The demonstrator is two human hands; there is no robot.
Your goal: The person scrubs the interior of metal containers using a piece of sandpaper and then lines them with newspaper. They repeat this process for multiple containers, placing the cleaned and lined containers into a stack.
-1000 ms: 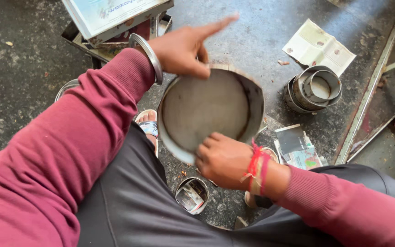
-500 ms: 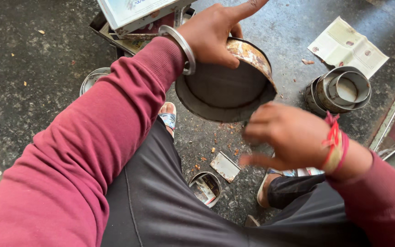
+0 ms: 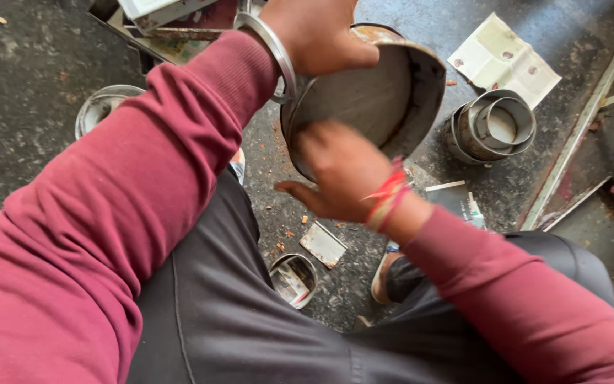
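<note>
Two hands on one round metal pan (image 3: 371,92), held tilted above the dark floor (image 3: 30,85): left hand (image 3: 318,35) gripping its upper rim, right hand (image 3: 339,171) pressed against its lower edge, fingers loosely curled. Nested metal rings (image 3: 495,124) nearby.

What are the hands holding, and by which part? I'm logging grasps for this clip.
The left hand grips the round metal pan by its upper rim. The right hand rests blurred against its lower edge; whether it grips cannot be told.
</note>
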